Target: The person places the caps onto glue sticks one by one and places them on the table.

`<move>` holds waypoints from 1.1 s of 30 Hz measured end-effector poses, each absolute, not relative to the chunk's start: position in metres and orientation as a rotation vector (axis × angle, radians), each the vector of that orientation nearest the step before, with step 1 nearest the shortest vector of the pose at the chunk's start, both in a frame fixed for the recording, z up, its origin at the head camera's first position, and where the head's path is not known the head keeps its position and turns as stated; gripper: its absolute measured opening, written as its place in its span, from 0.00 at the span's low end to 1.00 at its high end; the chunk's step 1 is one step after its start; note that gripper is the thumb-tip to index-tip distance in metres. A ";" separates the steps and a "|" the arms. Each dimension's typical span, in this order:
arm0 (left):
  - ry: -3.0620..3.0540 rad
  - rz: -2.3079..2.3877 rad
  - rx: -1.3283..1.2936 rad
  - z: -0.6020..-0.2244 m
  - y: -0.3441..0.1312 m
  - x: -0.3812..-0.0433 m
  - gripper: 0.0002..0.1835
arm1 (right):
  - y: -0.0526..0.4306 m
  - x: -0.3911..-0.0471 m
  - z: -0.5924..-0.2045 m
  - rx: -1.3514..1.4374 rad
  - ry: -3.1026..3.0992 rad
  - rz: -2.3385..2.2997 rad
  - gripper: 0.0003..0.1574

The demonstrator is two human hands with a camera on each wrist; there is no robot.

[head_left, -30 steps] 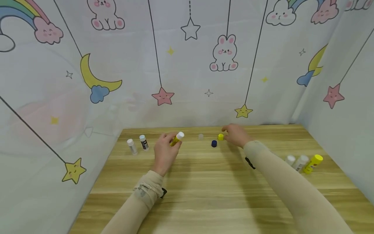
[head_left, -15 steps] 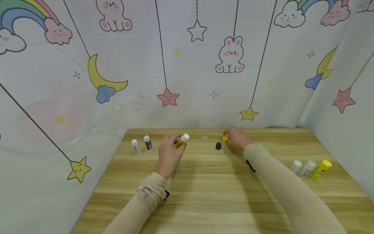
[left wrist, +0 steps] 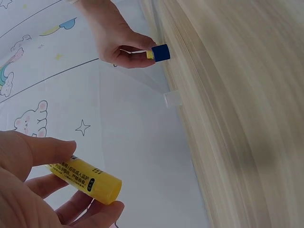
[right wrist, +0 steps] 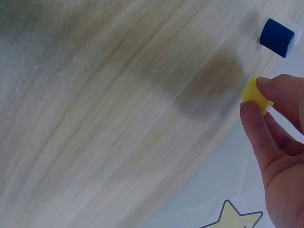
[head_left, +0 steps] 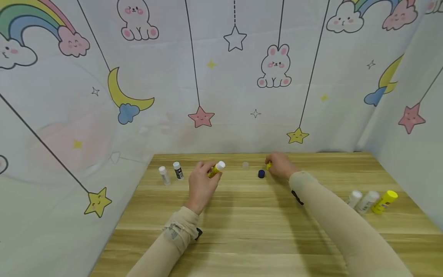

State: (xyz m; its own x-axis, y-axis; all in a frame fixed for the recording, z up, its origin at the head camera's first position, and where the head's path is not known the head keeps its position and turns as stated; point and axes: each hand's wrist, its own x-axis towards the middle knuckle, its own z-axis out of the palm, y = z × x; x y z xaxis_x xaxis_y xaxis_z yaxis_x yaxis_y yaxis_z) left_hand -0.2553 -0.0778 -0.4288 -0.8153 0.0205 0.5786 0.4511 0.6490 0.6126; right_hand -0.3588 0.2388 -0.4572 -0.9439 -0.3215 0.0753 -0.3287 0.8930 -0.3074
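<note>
My left hand grips a yellow glue stick with a white end, tilted up and to the right in the head view. Its dark printed label shows in the left wrist view. Farther right, my right hand pinches a small yellow cap between thumb and fingers, close over the back of the table. A navy blue cap stands on the wood just left of that hand. Beyond it, to the left, is a translucent cap.
Two small glue sticks stand at the back left, one white and one with a dark label. On the right are two white tubes, partly behind my forearm, and a yellow glue stick. A patterned curtain borders the table.
My right hand has closed its fingers on the yellow cap, which stood on the table beside them. The left hand keeps its hold on the glue stick. The head view has shifted slightly.
</note>
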 end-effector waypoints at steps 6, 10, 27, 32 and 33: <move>-2.336 -1.070 -0.370 -0.429 -0.076 -0.255 0.15 | 0.237 -0.353 -0.448 0.504 -3.015 0.566 0.22; -2.336 -1.068 -0.378 -0.428 -0.075 -0.255 0.16 | 0.238 -0.348 -0.440 0.522 -2.978 0.612 0.22; -2.333 -1.036 -0.375 -0.429 -0.073 -0.256 0.16 | 0.240 -0.323 -0.411 0.528 -2.851 0.639 0.16; -2.338 -1.017 -0.374 -0.429 -0.072 -0.255 0.16 | 0.239 -0.314 -0.403 0.504 -2.809 0.699 0.16; -2.341 -1.010 -0.373 -0.429 -0.071 -0.255 0.16 | 0.239 -0.312 -0.402 0.503 -2.800 0.713 0.16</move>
State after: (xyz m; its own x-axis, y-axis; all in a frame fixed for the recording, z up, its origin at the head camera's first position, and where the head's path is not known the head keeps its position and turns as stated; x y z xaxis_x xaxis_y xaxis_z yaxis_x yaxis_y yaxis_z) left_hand -0.2550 -0.0712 -0.4292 -0.8063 0.0329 0.5906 0.4523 0.6777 0.5797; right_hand -0.3122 0.2386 -0.4018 -0.9202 -0.2733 0.2804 -0.3741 0.8248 -0.4239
